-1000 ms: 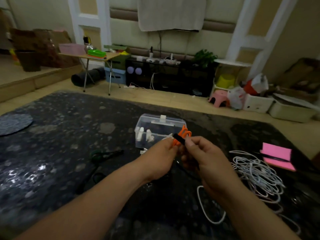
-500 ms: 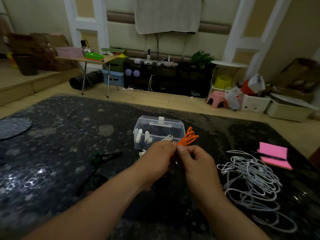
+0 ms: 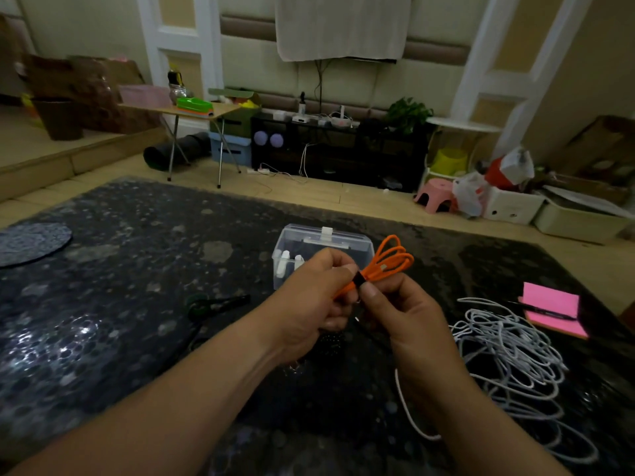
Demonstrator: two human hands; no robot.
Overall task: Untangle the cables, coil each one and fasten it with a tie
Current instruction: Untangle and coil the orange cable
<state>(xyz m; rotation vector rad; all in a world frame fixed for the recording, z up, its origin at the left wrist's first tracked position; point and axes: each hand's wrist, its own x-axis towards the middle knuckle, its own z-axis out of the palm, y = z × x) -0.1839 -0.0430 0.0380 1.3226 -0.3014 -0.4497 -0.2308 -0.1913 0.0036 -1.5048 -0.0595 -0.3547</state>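
— Progress so far?
— One orange cable (image 3: pixel 391 261) is coiled and held above the table (image 3: pixel 103 304), in front of the clear box (image 3: pixel 309 242). The left hand (image 3: pixel 309 304) grips the bundle; the right hand (image 3: pixel 405 310) pinches a black tie (image 3: pixel 359 280) round its middle.
— What's left?
— Fastening looks nearly done. The white cables (image 3: pixel 508 355) lie tangled at the right, not yet sorted.

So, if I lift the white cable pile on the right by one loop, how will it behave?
The white cable pile is probably floppy: its thin loops sprawl loosely on the table. Likely it lifts as one snagged clump, since strands cross everywhere.
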